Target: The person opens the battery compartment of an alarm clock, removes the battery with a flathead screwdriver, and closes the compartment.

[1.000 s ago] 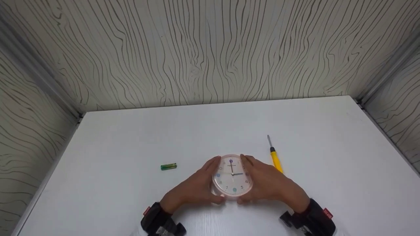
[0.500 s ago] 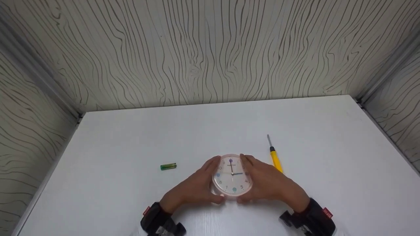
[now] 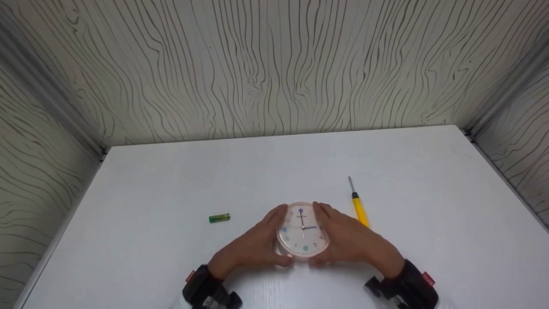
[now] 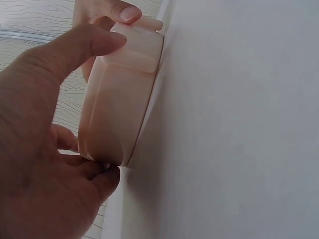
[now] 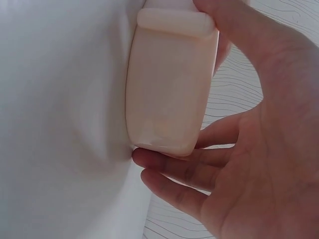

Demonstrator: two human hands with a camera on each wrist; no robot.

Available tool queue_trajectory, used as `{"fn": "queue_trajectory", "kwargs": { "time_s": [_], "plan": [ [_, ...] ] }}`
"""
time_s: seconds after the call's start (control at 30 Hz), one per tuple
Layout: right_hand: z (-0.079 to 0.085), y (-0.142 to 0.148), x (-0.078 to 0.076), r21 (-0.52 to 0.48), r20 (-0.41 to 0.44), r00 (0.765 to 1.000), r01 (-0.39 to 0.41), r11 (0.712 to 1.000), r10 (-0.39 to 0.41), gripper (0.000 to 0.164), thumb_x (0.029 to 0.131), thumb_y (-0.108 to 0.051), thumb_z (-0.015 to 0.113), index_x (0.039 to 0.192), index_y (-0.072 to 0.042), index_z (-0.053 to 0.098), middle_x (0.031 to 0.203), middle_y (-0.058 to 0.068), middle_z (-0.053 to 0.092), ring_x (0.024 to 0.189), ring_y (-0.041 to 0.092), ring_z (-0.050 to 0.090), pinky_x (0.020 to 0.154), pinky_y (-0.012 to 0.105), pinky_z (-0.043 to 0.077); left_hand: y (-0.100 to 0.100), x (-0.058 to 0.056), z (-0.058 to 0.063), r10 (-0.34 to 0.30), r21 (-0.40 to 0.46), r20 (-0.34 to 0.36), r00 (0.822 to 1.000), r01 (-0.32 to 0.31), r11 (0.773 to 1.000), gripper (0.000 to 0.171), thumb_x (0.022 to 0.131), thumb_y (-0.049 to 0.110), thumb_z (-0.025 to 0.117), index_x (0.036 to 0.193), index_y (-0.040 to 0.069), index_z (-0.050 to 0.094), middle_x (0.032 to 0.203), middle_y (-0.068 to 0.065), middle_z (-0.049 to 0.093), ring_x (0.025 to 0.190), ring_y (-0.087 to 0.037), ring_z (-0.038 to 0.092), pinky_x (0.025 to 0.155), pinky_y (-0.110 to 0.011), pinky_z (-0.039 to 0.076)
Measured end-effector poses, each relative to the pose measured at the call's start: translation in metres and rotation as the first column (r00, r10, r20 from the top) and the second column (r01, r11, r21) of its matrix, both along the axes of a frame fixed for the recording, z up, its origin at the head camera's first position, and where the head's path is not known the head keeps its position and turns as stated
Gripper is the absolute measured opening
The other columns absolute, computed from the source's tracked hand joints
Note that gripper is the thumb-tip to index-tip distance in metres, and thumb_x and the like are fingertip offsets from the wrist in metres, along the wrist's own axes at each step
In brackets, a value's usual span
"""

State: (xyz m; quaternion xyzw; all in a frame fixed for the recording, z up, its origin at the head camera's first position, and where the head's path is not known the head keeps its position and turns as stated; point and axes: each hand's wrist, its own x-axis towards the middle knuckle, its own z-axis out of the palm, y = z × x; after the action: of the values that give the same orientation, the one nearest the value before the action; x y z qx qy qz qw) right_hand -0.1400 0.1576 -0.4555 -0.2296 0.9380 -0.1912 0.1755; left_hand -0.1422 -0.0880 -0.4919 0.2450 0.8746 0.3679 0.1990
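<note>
A round pale pink clock [image 3: 302, 240] lies face up on the white table, its dial toward the head camera. My left hand [image 3: 261, 242] grips its left side, thumb at the near edge and fingers round the far side. On the opposite side my right hand [image 3: 346, 238] holds it the same way. In the left wrist view the clock's thick pink side [image 4: 119, 99] shows between thumb and fingers, its back close against the table. The right wrist view shows the smooth casing [image 5: 167, 89] with a raised bar near the thumb.
Green batteries [image 3: 219, 218] lie side by side to the left of the clock. A screwdriver [image 3: 360, 210] with a yellow handle lies just beyond the right hand, tip pointing away. Wood-patterned panels [image 3: 266, 68] stand behind the white table [image 3: 171, 180] and at both sides.
</note>
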Motion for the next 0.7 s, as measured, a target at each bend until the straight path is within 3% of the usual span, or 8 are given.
{"fn": "queue_trajectory", "kwargs": {
  "time_s": [0.3,0.43,0.6,0.7],
  "plan": [
    [0.000,0.002,-0.001,-0.027,0.024,1.000,-0.016,1.000,0.017,0.123,0.066,-0.068,0.076,0.156,-0.008,0.016,0.160,0.013,0.026,0.135,0.028,0.043,0.110,0.049,0.042,-0.004,0.001,0.003,-0.002,-0.014,0.005,1.000,0.003,1.000,0.121,0.070,0.060,0.076,0.158,0.021,0.004,0.165,0.004,0.008,0.151,-0.019,0.019,0.118,-0.044,0.031],
    [0.000,0.003,-0.002,-0.040,0.034,0.999,-0.018,0.999,0.019,0.123,0.067,-0.067,0.076,0.156,-0.008,0.015,0.161,0.012,0.023,0.138,0.029,0.040,0.111,0.049,0.039,-0.005,0.000,0.005,0.000,-0.059,-0.013,1.000,-0.001,0.998,0.120,0.069,0.068,0.073,0.158,0.024,0.004,0.165,0.007,0.008,0.150,-0.017,0.021,0.116,-0.044,0.034],
    [0.002,0.006,-0.003,-0.050,0.017,1.000,0.000,0.999,0.001,0.118,0.068,-0.069,0.074,0.156,-0.011,0.021,0.162,0.009,0.023,0.144,0.030,0.034,0.114,0.050,0.036,-0.007,-0.001,0.006,-0.021,-0.152,-0.099,0.995,0.006,0.988,0.120,0.069,0.073,0.070,0.158,0.023,0.007,0.165,0.006,0.010,0.151,-0.019,0.020,0.115,-0.044,0.035],
    [0.002,0.010,-0.007,-0.055,-0.050,0.999,-0.007,0.998,0.004,0.108,0.072,-0.069,0.070,0.155,-0.015,0.026,0.161,0.008,0.026,0.144,0.032,0.034,0.113,0.052,0.036,-0.010,-0.002,0.007,-0.044,-0.186,-0.169,0.985,0.012,0.982,0.118,0.070,0.074,0.068,0.158,0.021,0.010,0.165,0.004,0.013,0.152,-0.020,0.016,0.117,-0.044,0.033]
  ]
}}
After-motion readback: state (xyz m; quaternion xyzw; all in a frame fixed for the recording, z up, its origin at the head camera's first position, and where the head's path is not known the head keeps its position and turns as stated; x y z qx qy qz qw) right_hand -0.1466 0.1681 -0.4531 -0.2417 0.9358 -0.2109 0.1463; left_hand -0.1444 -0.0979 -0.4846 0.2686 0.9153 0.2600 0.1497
